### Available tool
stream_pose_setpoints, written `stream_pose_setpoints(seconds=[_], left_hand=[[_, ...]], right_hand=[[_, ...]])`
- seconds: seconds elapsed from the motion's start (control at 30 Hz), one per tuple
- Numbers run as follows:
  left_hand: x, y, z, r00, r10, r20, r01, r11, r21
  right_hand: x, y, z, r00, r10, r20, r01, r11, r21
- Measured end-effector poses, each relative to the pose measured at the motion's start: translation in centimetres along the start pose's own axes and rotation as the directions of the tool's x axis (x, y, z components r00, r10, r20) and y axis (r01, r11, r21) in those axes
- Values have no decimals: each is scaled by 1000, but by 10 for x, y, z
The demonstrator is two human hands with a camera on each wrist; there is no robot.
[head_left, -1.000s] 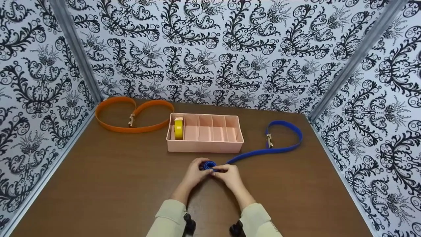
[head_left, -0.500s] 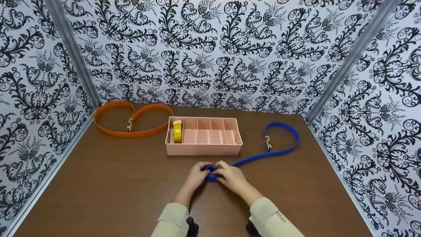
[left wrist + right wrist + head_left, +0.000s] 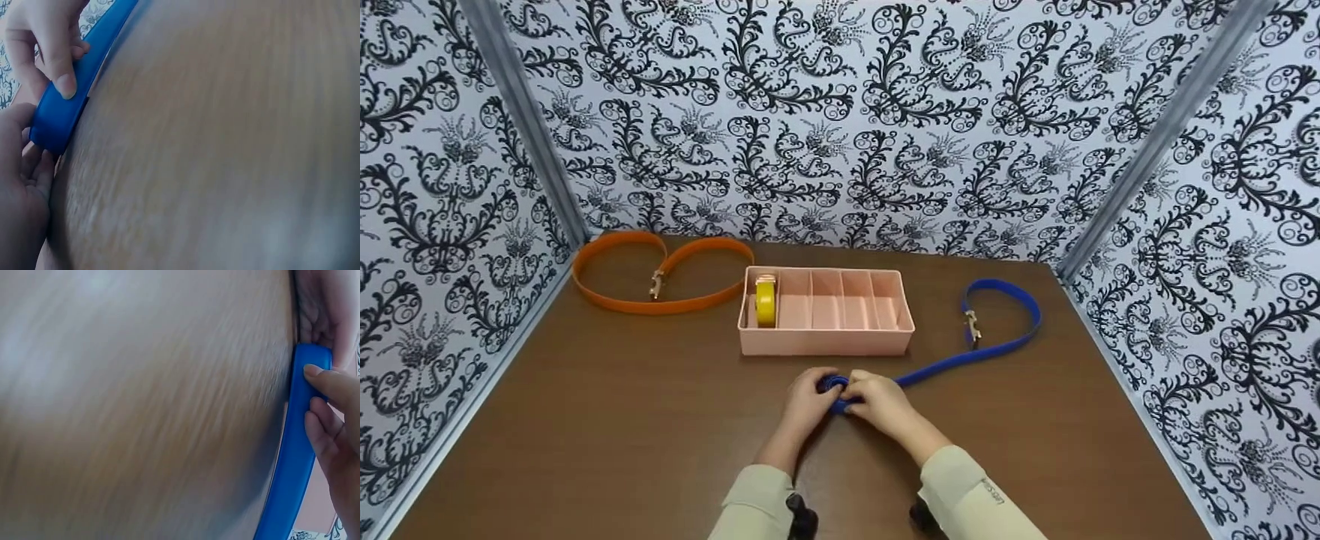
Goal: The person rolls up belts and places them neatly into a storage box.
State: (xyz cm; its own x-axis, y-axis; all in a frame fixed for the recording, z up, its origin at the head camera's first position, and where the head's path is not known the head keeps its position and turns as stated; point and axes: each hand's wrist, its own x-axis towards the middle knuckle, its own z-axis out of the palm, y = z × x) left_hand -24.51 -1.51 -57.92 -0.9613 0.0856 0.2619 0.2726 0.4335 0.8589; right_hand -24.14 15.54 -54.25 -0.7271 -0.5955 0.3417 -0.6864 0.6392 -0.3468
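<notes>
A blue belt (image 3: 990, 351) lies on the brown table, its near end wound into a small coil (image 3: 838, 407) in front of the box. My left hand (image 3: 805, 405) holds the coil from the left, its fingers curled about the side. On the right of the coil, my right hand (image 3: 886, 406) pinches the strap. In the right wrist view the right thumb presses flat on the blue strap (image 3: 292, 461). The left wrist view shows the rounded edge of the coil (image 3: 53, 121) between both hands. The belt's unrolled part runs rightward to a loop with a metal buckle (image 3: 973, 326).
Behind the hands stands a pink box (image 3: 825, 343) with several compartments. A rolled yellow belt (image 3: 766, 302) sits in its leftmost part. An orange belt (image 3: 660, 306) with a metal buckle lies looped at the back left. Patterned walls (image 3: 825, 135) enclose the table.
The right hand has shifted its grip on the strap and come slightly nearer the person. The left hand stays at the coil. The view has tilted a little.
</notes>
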Motion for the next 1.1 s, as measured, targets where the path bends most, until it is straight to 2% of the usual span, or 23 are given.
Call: stream_pose_setpoints(seconds=[0.13, 0.2, 0.27, 0.33, 0.5, 0.57, 0.63, 0.7, 0.8, 0.9, 0.97, 1.1], left_hand=[[2, -1, 1, 999, -23, -41, 22, 999, -44], [2, -2, 0, 999, -19, -43, 16, 998, -66], [2, -3, 0, 999, -1, -40, -2, 997, -77], [1, -4, 1, 999, 13, -39, -15, 997, -72], [-1, -4, 4, 999, 39, -25, -41, 997, -70], [-1, -5, 4, 998, 55, -22, -56, 997, -58], [-2, -5, 4, 998, 65, -15, -65, 997, -46], [-2, -5, 4, 996, 87, -9, -87, 996, -27], [-2, -5, 4, 995, 99, -5, -99, 995, 6], [-2, -4, 3, 994, 104, -21, -103, 993, 57], [-2, -4, 3, 994, 107, -33, -104, 992, 73], [0, -4, 5, 993, 113, -42, -111, 992, 60]], right_hand=[[5, -7, 1, 997, 70, 16, -70, 998, 9], [6, -9, 2, 998, 62, 32, -61, 998, -19], [7, -8, 0, 998, 9, 65, -5, 998, -69], [6, -4, -3, 991, -72, 109, 86, 988, -125], [4, 7, -16, 947, -248, 206, 291, 931, -219], [5, 10, -19, 930, -294, 219, 344, 907, -243], [6, 13, -20, 921, -317, 225, 368, 897, -244], [8, 14, -20, 923, -306, 232, 356, 909, -219], [12, 13, -18, 937, -257, 237, 294, 946, -138], [16, 10, -16, 949, -213, 234, 234, 970, -66], [18, 8, -14, 955, -197, 221, 213, 976, -52], [19, 6, -7, 967, -170, 191, 193, 975, -107]])
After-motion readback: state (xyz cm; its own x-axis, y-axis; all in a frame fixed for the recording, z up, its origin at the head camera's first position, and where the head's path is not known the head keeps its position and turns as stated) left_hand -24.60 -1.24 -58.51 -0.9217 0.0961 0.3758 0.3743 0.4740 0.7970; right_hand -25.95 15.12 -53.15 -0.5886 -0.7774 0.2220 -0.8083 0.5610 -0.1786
